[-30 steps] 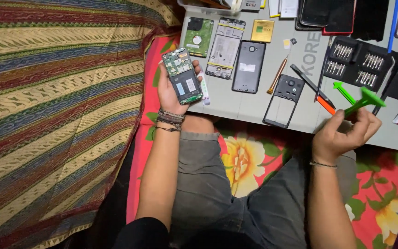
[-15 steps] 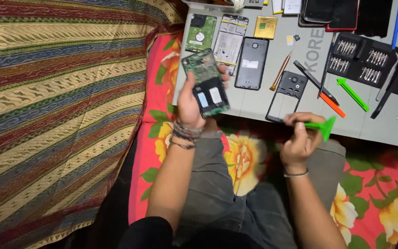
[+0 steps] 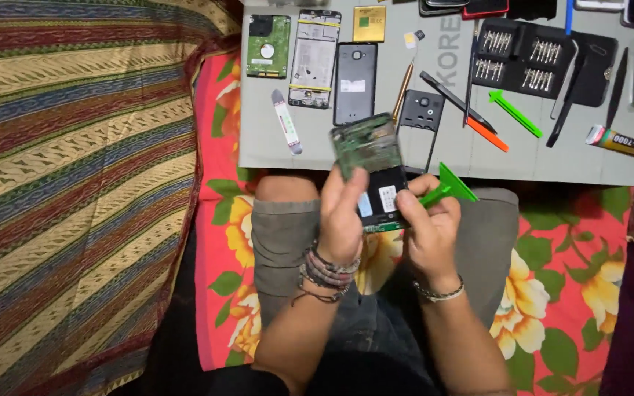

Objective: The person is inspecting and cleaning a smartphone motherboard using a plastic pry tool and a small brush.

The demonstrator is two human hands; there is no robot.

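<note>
In the head view, an opened smartphone (image 3: pixel 374 172) with its green circuit board exposed is held above the lap by the left hand (image 3: pixel 341 220), whose fingers (image 3: pixel 351 192) are curled together against its left edge and back. The lower right edge of the phone is touched by the right hand (image 3: pixel 428 227), and a green plastic pry tool (image 3: pixel 445 189) is pinched between its thumb and fingers (image 3: pixel 409 205), the triangular head sticking out to the right of the fingertips. Just beyond the fingertips of both hands, a grey work mat (image 3: pixel 317 150) is seen. On it, above the left fingers, a dark phone back cover (image 3: pixel 354 82), a phone frame (image 3: pixel 315 59) and a green hard-drive board (image 3: pixel 267 45) are laid side by side. Above the right fingers, a black camera bezel frame (image 3: pixel 421 111), a black screwdriver bit set (image 3: pixel 522 55), a second green pry stick (image 3: pixel 515 113) and a glue tube (image 3: pixel 623 142) are spread out, well apart from the hands.
</note>
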